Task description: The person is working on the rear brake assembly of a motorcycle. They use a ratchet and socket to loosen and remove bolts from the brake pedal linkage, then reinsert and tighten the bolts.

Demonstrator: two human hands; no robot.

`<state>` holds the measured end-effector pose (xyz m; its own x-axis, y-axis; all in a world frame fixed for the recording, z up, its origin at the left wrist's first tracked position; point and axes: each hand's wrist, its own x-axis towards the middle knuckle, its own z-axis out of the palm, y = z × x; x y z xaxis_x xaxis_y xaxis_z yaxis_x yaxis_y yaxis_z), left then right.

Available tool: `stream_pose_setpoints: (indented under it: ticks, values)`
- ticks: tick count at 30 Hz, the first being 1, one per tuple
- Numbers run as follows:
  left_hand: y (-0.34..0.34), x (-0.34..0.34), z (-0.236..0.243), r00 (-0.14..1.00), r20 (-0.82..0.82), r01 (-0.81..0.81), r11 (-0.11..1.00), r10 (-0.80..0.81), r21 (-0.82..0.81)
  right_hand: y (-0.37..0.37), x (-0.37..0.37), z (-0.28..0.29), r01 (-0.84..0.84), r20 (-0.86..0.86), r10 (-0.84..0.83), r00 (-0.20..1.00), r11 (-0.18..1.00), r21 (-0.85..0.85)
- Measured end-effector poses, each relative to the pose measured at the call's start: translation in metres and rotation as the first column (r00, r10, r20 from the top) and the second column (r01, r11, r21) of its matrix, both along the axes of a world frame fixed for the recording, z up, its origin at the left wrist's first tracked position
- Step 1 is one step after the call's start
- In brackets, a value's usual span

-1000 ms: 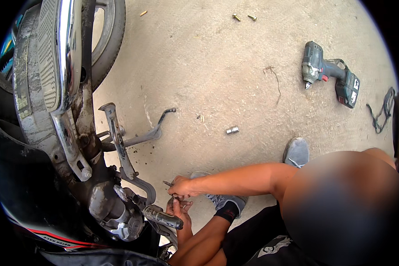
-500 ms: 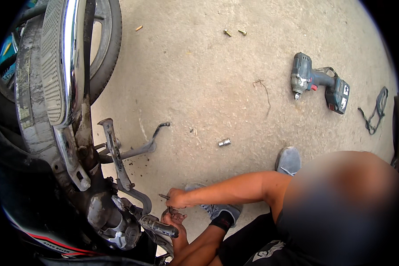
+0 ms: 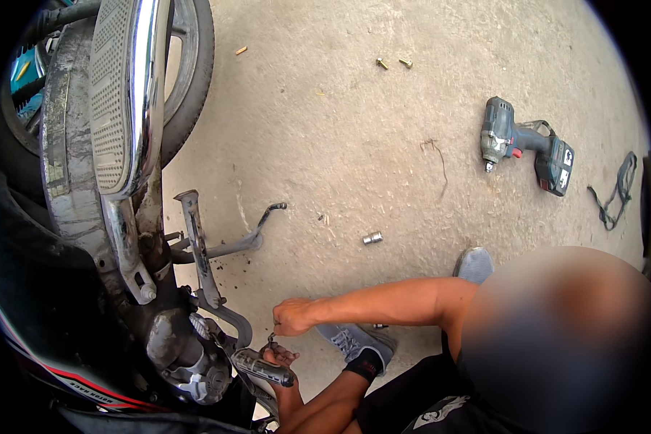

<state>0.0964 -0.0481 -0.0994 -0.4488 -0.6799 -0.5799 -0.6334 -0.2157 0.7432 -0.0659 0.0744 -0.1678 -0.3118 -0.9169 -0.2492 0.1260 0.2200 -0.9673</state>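
Neither of my own hands is in view. At the right a crouching co-worker reaches toward the underside of a motorcycle. The co-worker's upper hand is closed, with a small dark metal piece just below it, too small to name. The co-worker's lower hand is palm up with curled fingers, partly hidden behind a ribbed footrest. Close above these hands are the motorcycle's stand legs and a curved metal lever.
A cordless impact wrench lies on the concrete. Around it are a silver socket, two bolts, a thin bent wire and a dark cord. The rear wheel and a chrome-edged dotted panel fill the upper left.
My view has shifted slightly, so the ground things sit farther right and lower. The co-worker's upper hand has turned; the slim piece that stuck out left of it no longer shows there.
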Motion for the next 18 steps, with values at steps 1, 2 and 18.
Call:
stream_pose_setpoints:
  ticks: [1,2,18]
  values:
    - [0.000,0.000,0.000,1.000,-0.007,0.007,1.000,-0.007,-0.002,-0.001,0.002,0.000,-0.006,-0.008,0.006,1.000,1.000,0.005]
    - [0.000,0.001,0.000,1.000,-0.014,0.014,1.000,-0.014,-0.005,-0.001,0.003,-0.001,-0.009,-0.009,0.009,1.000,1.000,0.007]
    - [0.000,-0.015,0.008,0.990,0.058,0.129,0.991,-0.127,-0.022,0.009,-0.020,-0.002,-0.096,0.122,0.093,0.988,0.995,0.016]
